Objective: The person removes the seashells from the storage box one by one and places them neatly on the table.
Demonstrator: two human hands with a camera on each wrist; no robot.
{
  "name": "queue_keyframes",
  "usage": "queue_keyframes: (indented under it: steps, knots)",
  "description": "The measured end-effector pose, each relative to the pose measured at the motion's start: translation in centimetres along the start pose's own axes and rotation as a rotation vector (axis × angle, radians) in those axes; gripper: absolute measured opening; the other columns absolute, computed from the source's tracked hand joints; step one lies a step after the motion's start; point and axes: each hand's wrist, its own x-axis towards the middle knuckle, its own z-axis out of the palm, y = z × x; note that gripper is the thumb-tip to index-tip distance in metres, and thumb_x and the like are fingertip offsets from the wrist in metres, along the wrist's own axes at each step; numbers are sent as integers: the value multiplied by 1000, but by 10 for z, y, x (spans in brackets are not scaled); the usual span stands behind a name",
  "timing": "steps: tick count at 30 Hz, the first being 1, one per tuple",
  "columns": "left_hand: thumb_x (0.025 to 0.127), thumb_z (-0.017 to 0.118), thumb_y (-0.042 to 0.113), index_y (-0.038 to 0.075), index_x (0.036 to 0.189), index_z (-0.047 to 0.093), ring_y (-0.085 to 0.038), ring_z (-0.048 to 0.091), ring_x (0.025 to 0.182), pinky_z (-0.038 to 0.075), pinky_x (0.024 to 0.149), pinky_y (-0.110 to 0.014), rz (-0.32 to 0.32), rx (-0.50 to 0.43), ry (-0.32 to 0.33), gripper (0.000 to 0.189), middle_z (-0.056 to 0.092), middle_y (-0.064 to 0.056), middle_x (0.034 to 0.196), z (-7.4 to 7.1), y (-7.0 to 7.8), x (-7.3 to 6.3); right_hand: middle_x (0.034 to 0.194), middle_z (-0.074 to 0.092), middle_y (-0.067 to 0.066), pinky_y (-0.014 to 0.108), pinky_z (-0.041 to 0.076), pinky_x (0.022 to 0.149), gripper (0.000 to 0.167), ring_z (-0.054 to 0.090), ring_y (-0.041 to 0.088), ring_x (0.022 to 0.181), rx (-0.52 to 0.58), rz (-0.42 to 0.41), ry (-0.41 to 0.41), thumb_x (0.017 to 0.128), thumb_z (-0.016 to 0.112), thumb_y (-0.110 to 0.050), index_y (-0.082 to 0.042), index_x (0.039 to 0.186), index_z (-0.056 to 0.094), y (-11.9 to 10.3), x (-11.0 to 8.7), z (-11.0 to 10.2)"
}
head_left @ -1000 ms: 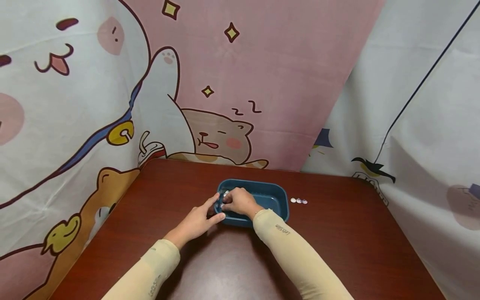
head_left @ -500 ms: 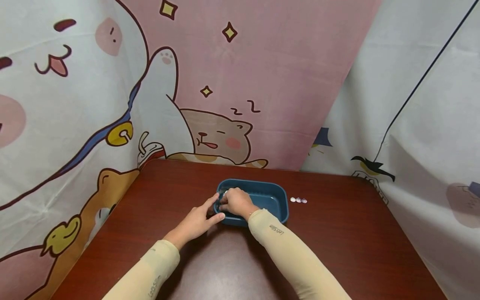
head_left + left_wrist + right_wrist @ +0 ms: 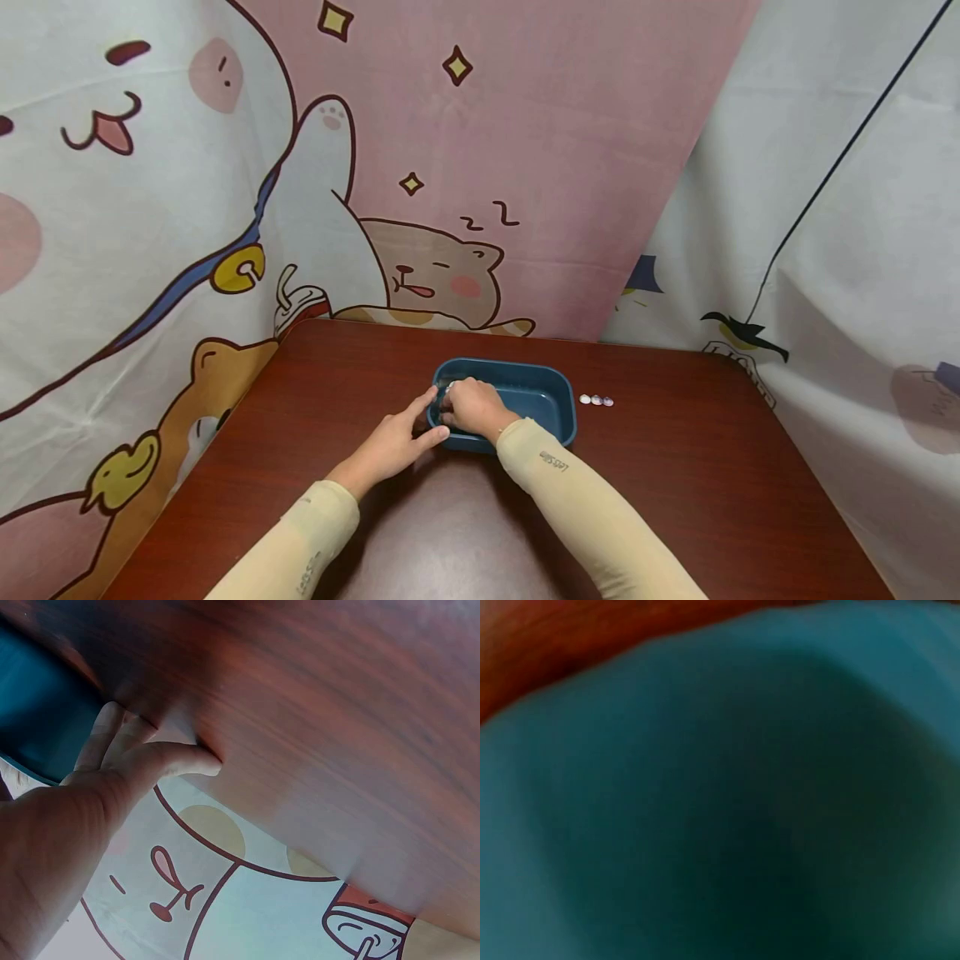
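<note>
A blue plastic basin [image 3: 536, 392] stands on the brown table. Reaching down into its left end is my right hand [image 3: 477, 407], fingers bent downward and fingertips largely hidden. A small white piece [image 3: 450, 387] shows beside its knuckles; I cannot tell whether the fingers pinch anything. At the basin's left front corner, my left hand [image 3: 393, 442] has its thumb and fingers spread along the outside, close to the rim. The left wrist view shows this left hand [image 3: 97, 780] with extended fingers beside the basin [image 3: 37, 697]. In the right wrist view, the blurred basin wall [image 3: 667, 750] fills most of the picture.
Right of the basin, three small round whitish-lilac discs [image 3: 596, 400] lie in a row on the table [image 3: 675, 467]. A printed cartoon cloth [image 3: 562, 208] hangs behind the table and along its sides.
My right hand has shifted slightly left and deeper into the basin, covering more of the white pieces there. My left hand stays at the corner. The row of discs lies as before.
</note>
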Motion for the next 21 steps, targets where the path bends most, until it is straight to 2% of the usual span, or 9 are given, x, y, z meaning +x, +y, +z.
queue_keyframes:
  steps: [5, 10, 17, 21]
  knots:
    - [104, 66, 55, 25, 171, 30, -34, 68, 132, 51, 112, -57, -4, -11, -2, 82, 63, -19, 151, 0, 0, 0, 86, 80, -6, 39, 62, 81, 14, 74, 13, 83, 30, 4, 6, 97, 81, -33, -19, 97, 86, 3, -2, 0]
    - [103, 66, 55, 25, 171, 31, -32, 69, 129, 51, 112, -57, -12, -11, -1, 82, 66, -18, 148, -1, 1, -1, 79, 77, -7, 34, 59, 76, 14, 68, 8, 73, 82, 20, 3, 94, 83, -32, -18, 92, 85, 7, -2, 1]
    - [103, 66, 55, 23, 171, 31, -32, 70, 129, 51, 112, -57, -7, -7, -2, 83, 66, -18, 148, -1, 3, -1, 85, 79, -4, 34, 60, 78, 16, 67, 8, 74, 120, 61, -7, 92, 84, -31, -15, 96, 85, 9, -5, 0]
    - [103, 66, 55, 23, 171, 30, -31, 70, 128, 52, 112, -57, -18, -5, -5, 83, 68, -17, 146, 0, 4, -2, 81, 78, -5, 31, 59, 75, 13, 64, 7, 70, 133, 55, 11, 90, 84, -27, -15, 92, 85, 14, -10, -2]
